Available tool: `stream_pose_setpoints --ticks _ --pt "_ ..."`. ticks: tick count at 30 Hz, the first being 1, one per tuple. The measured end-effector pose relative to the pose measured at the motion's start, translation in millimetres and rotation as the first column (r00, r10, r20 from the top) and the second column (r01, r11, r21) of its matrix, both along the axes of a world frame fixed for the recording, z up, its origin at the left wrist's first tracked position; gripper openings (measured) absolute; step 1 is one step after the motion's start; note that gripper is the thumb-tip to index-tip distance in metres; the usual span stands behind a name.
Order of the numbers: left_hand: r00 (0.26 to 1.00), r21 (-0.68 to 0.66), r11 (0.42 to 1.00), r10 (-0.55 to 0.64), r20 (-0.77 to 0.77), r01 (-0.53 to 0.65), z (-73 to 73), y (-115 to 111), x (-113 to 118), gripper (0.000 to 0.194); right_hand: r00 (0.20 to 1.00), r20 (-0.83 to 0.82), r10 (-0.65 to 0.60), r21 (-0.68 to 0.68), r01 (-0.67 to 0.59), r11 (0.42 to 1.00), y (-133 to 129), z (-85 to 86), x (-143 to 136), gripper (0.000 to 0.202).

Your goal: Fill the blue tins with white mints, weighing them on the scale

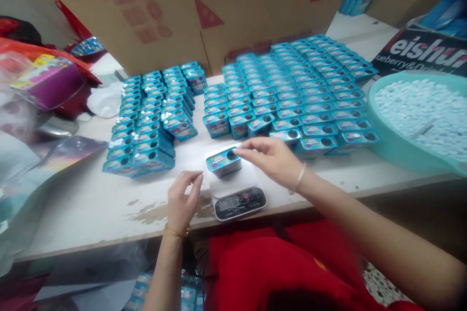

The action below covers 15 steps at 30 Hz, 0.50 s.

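A blue tin with a dark round opening on top stands on a small scale near the table's front edge. My right hand is over the tin's right end, thumb and fingertips pinched together at the opening; what they hold, if anything, is too small to see. To the left of the scale, my left hand rests near the table surface, thumb and index finger apart, holding nothing and not touching the tin.
Rows of blue tins stand behind the scale, with another group at the left bearing small white pieces. A green basin of white tablets sits at the right. A large cardboard box blocks the back. Plastic bags lie left.
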<state>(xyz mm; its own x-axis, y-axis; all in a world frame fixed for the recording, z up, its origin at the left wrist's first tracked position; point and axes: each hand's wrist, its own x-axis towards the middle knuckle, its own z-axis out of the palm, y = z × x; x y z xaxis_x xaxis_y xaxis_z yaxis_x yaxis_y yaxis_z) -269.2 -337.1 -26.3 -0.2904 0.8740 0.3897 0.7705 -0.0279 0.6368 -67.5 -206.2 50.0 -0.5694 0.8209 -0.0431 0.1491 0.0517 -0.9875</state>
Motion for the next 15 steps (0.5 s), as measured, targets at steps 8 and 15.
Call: stream_pose_setpoints --ticks 8,15 --pt "0.995 -0.019 0.995 0.096 0.031 -0.095 -8.2 -19.1 -11.4 0.018 0.998 -0.024 -0.061 -0.217 0.055 0.975 5.7 -29.8 13.1 0.029" --pt "0.994 -0.009 0.999 -0.041 0.1 0.042 -7.2 5.5 3.4 0.064 0.94 -0.054 -0.336 -0.671 0.215 0.709 -19.5 -89.7 70.3 0.026"
